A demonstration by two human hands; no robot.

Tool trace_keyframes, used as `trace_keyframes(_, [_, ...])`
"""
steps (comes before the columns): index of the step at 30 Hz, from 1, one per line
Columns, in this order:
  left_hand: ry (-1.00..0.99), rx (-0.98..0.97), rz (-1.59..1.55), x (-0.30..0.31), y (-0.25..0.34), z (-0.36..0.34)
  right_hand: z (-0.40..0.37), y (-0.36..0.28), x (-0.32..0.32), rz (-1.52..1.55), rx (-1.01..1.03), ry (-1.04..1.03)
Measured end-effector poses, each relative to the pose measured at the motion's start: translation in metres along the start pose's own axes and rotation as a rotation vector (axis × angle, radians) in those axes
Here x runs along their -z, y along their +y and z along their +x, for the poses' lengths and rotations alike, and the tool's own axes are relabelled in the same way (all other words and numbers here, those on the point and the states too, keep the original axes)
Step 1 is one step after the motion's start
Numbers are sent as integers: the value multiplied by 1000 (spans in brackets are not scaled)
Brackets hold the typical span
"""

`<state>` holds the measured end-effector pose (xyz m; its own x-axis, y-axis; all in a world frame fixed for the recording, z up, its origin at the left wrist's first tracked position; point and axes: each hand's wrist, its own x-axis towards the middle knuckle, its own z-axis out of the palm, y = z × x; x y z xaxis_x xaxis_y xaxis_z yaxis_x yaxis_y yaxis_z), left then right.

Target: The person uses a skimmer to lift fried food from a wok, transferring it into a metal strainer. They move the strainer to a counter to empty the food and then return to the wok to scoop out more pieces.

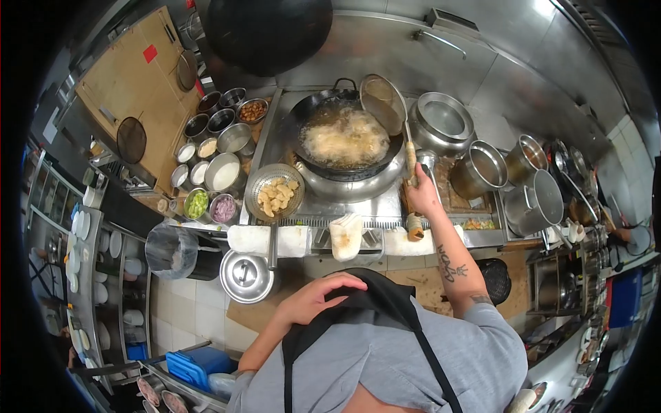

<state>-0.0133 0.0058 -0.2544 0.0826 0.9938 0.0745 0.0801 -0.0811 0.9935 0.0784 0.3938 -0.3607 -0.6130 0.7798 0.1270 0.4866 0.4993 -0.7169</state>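
Steel range [277,134]; right hand [421,196] holds skimmer [383,103]; left hand [320,296] on apron [389,306].

Bright overhead light, glare on the steel backsplash [385,48], heavy fisheye warp, perhaps soft, dark corners.

The shiny steel counter [274,131] holds a big wok [344,141] of bubbling oil. A round strainer [275,193] with fried bits sits beside it. Small bowls [222,172] stand on the left, tall pots [480,168] on the right. White cloths [268,239] lie along the front edge.
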Motion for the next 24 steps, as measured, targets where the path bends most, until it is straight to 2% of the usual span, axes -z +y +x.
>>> trace_keyframes(1, [7, -2, -3, 0, 0, -1, -10, -37, 14, 137, -200, -165])
trace_keyframes(4, [26, -4, -2, 0, 0, -6, -9, -46, 12, 356, -392, -363])
trace_keyframes(9, [35, -4, 4, 1, 0, -10, 5, -52, 22, 766, -443, -557])
trace_keyframes(18, [42, 2, -30, -2, 0, -17, 10, -57, 53, 930, -512, -708])
trace_keyframes(24, [76, 8, -21, -3, 4, -23, -1, -78, 48, 919, -523, -698])
